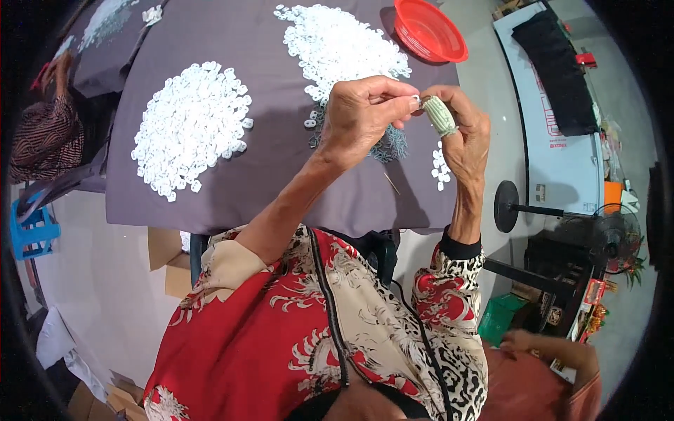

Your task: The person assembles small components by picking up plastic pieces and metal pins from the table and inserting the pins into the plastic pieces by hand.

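My left hand (358,119) is closed in a pinch on a small white plastic piece (415,102), held up over the table. Facing it, my right hand (467,130) has its fingers bent in, their tips meeting the left fingertips at that piece. A pale green ribbed cover (440,116) sits at my right thumb, seemingly worn on it. What the right fingertips grip is too small to make out. Beneath the hands, partly hidden by the left one, lies a heap of thin grey-blue parts (390,146). A thin metal stick (392,184) rests nearer me on the cloth.
A dark grey cloth (281,189) covers the table. White pieces form one pile (193,126) at left and another pile (344,45) behind my hands. A red plastic basket (430,31) stands at the far right. Other people sit at left and lower right; a fan (611,238) stands right.
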A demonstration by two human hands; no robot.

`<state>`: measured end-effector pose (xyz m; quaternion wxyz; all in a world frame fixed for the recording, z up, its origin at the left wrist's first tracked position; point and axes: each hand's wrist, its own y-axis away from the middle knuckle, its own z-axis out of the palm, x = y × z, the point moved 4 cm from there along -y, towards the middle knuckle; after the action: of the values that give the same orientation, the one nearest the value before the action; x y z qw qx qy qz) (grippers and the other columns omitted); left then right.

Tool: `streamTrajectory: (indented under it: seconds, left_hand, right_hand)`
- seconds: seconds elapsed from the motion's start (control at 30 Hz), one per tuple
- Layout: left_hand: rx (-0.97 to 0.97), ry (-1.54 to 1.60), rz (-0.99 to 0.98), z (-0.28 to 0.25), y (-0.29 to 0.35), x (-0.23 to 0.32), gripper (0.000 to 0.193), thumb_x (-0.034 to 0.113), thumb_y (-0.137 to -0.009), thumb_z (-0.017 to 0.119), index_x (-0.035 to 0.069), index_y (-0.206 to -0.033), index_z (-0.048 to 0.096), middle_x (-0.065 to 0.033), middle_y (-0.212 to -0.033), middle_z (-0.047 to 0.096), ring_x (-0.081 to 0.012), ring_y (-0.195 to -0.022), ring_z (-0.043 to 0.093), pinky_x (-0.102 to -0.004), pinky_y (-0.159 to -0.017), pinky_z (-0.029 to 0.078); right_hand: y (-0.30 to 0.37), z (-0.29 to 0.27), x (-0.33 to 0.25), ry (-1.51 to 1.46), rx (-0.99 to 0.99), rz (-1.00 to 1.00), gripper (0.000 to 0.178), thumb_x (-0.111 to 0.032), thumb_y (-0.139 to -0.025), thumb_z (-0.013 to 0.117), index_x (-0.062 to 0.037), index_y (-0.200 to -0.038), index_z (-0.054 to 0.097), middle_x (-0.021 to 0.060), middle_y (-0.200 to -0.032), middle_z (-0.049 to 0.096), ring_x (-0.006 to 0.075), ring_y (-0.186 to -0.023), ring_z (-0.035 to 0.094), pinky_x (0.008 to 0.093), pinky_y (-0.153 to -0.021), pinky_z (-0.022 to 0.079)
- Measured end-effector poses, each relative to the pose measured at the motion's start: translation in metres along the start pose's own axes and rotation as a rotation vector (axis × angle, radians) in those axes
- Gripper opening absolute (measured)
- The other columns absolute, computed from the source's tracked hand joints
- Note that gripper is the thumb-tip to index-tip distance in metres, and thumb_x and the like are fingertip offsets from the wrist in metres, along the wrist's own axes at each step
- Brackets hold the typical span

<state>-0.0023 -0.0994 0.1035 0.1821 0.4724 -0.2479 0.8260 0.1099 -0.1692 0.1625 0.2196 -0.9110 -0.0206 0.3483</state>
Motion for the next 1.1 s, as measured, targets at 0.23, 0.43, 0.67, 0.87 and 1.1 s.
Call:
streamTrajectory:
  seconds: [0.23,0.43,0.67,0.87,1.1]
  left_hand:
    - [-0.017,0.109,-0.036,-0.001,-0.002,-0.004,0.015,0.005,-0.077,0.06,-0.006,-0.087,0.062,-0.0101,-0.074,0.063,-0.0104,-0.062,0.059,-0.0207,-0.053,0.048]
    - [-0.015,0.182,-0.113,-0.002,-0.001,-0.007,0.017,0.005,-0.078,0.059,-0.008,-0.09,0.06,-0.0104,-0.074,0.062,-0.0114,-0.063,0.059,-0.0211,-0.055,0.048]
    - [0.029,0.206,-0.176,-0.005,-0.004,-0.01,0.019,0.005,-0.076,0.06,-0.008,-0.09,0.059,-0.0095,-0.073,0.061,-0.0108,-0.062,0.058,-0.0205,-0.055,0.047]
    - [0.0,0.081,-0.091,-0.025,-0.013,-0.004,0.02,0.01,-0.076,0.063,-0.006,-0.087,0.061,-0.0084,-0.072,0.061,-0.0089,-0.061,0.055,-0.0182,-0.054,0.045]
    - [0.198,0.035,-0.082,-0.067,-0.022,0.006,0.02,0.014,-0.081,0.058,-0.003,-0.091,0.058,-0.0062,-0.077,0.059,-0.0098,-0.066,0.054,-0.0197,-0.062,0.045]
  right_hand:
    - [0.0,0.005,0.008,-0.189,-0.004,0.048,0.018,0.003,-0.076,0.046,0.0022,-0.088,0.059,0.0052,-0.079,0.06,0.0116,-0.072,0.058,0.0225,-0.067,0.044]
    - [0.002,0.005,0.011,-0.275,0.04,0.098,0.02,0.003,-0.075,0.046,0.0026,-0.09,0.059,0.0056,-0.08,0.06,0.0129,-0.074,0.058,0.0239,-0.071,0.044]
    - [0.004,0.012,0.021,-0.294,-0.015,0.178,0.021,0.001,-0.074,0.045,0.0021,-0.091,0.059,0.0072,-0.077,0.061,0.0127,-0.073,0.059,0.0229,-0.069,0.045]
    - [-0.011,0.027,0.025,-0.111,-0.075,0.103,0.02,-0.001,-0.076,0.046,0.0022,-0.091,0.059,0.0072,-0.076,0.062,0.0115,-0.072,0.058,0.0224,-0.066,0.044]
    - [-0.001,0.091,0.068,-0.042,-0.293,0.243,0.012,-0.007,-0.078,0.057,0.0004,-0.087,0.061,0.0053,-0.072,0.061,0.0143,-0.069,0.058,0.0263,-0.063,0.045]
